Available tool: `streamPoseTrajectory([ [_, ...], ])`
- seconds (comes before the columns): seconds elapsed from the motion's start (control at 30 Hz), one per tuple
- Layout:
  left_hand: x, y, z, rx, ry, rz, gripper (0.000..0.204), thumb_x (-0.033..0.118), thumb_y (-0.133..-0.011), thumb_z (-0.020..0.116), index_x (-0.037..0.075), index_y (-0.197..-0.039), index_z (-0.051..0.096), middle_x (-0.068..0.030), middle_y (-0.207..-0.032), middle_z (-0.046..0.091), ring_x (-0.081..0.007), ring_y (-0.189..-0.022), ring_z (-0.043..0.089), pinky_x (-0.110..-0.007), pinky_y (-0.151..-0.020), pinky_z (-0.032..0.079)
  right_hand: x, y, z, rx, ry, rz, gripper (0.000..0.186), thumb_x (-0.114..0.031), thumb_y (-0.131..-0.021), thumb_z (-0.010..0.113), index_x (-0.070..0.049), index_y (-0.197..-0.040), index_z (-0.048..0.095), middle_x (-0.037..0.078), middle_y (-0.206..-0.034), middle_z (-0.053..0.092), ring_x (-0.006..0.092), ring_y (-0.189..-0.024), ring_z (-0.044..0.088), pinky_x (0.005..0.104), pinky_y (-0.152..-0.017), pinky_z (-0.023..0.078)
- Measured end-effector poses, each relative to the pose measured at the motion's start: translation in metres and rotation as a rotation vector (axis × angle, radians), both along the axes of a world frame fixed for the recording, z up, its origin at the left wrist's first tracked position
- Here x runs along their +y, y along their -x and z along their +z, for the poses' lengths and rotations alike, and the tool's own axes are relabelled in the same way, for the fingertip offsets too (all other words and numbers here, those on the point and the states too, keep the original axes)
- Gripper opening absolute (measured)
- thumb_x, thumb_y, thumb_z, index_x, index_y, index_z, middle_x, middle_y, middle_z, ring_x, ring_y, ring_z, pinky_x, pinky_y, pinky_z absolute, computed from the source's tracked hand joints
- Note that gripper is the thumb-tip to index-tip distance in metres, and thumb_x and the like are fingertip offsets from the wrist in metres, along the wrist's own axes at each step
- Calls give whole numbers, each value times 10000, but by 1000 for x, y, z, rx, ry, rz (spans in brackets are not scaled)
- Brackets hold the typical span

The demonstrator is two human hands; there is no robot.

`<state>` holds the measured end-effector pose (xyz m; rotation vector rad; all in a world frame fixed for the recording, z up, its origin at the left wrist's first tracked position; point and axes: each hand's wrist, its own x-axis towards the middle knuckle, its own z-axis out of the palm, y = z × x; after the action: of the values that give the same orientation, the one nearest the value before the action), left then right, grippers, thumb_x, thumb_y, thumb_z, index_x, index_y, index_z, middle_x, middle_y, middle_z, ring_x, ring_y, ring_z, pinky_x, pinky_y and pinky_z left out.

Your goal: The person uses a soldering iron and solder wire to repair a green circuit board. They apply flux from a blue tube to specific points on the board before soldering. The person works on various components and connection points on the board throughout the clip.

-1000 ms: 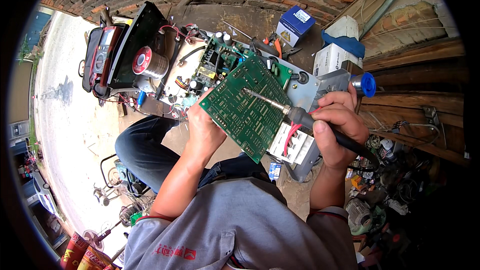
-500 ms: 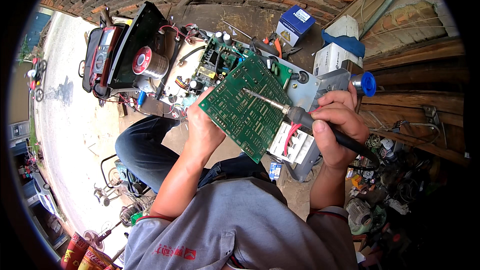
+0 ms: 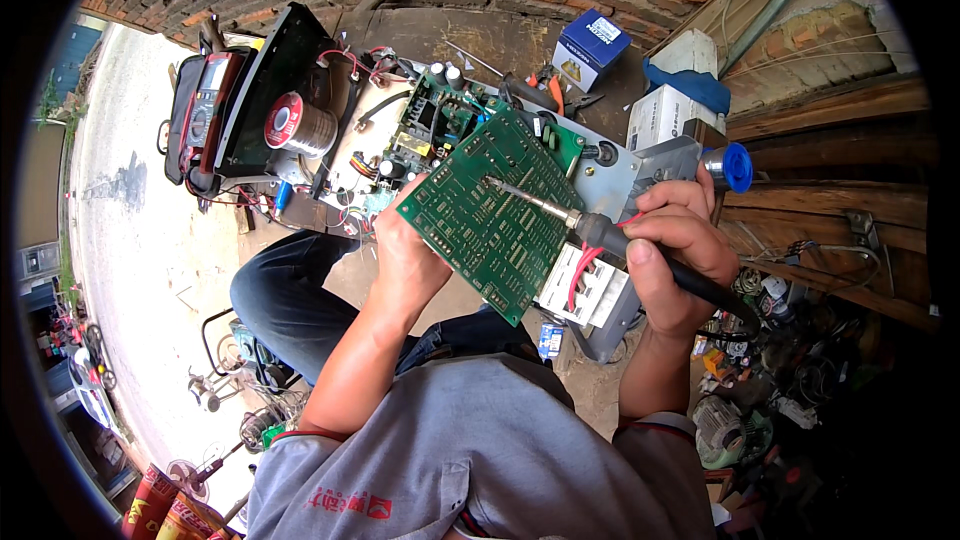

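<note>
My left hand (image 3: pixel 408 255) grips a green circuit board (image 3: pixel 490 230) by its left edge, with the solder side toward me and the board tilted. Its fingers are mostly hidden behind the board. In my right hand (image 3: pixel 680 255) is a soldering iron (image 3: pixel 598 232) with a dark handle. The iron's metal tip touches or nearly touches the board's upper left part; I cannot tell which. Behind the board lies an opened device chassis (image 3: pixel 612 185) with a second circuit board (image 3: pixel 440 105) carrying capacitors. Red wires (image 3: pixel 578 280) run to a white connector block below the iron.
A solder spool (image 3: pixel 300 125) rests left on the bench, beside a black panel (image 3: pixel 270 90) and a multimeter (image 3: pixel 207 105) in its case. Pliers (image 3: pixel 560 95), a screwdriver (image 3: pixel 475 60) and a blue box (image 3: pixel 592 48) lie behind. A blue-rimmed spool (image 3: pixel 735 169) sits right of my right hand.
My hands, the board and the iron hold almost the same place. Outside at the far left, a red two-wheeler has moved down along the road.
</note>
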<state>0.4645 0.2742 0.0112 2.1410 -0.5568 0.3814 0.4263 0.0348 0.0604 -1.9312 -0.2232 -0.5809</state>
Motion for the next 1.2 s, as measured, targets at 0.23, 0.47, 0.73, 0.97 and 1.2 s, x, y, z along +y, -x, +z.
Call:
streamPoseTrajectory([
  [0.23, 3, 0, -6, 49, -3, 0, 256, -27, -639, 697, 21, -882, 632, -111, -774, 566, -286, -681, 597, -344, -605, 496, 0, 0, 1, 1, 6, -3, 94, -141, -644, 681, -64, -698, 672, 28, -643, 636, 200, -817, 618, 501, -1097, 193],
  [0.47, 4, 0, -6, 84, -69, -3, 242, 21, -656, 705, 21, -883, 621, -116, -787, 535, -304, -708, 579, -368, -627, 489, 0, 0, 1, 3, 28, -6, 93, -141, -643, 687, -67, -697, 673, 27, -644, 635, 199, -813, 617, 500, -1092, 201],
  [0.73, 4, 1, -4, 109, -65, 4, 230, 19, -664, 700, 26, -882, 626, -121, -791, 534, -305, -715, 577, -368, -622, 483, 1, -1, 2, -4, 47, 5, 95, -144, -645, 693, -74, -707, 677, 24, -644, 636, 199, -812, 614, 501, -1087, 200],
  [0.97, -2, 0, 6, -49, -58, 32, 234, -14, -665, 699, 12, -887, 631, -110, -807, 549, -266, -698, 566, -326, -624, 486, 0, -1, 2, -6, 44, 7, 94, -136, -644, 686, -71, -710, 676, 25, -644, 637, 200, -815, 615, 494, -1091, 199],
  [1.2, -12, -6, 10, 79, 209, 106, 354, -35, -630, 734, -9, -975, 659, -133, -969, 626, -271, -863, 622, -307, -756, 516, 0, 0, 3, 10, 39, 1, 93, -136, -640, 683, -70, -705, 674, 26, -647, 640, 202, -818, 619, 496, -1093, 197],
])
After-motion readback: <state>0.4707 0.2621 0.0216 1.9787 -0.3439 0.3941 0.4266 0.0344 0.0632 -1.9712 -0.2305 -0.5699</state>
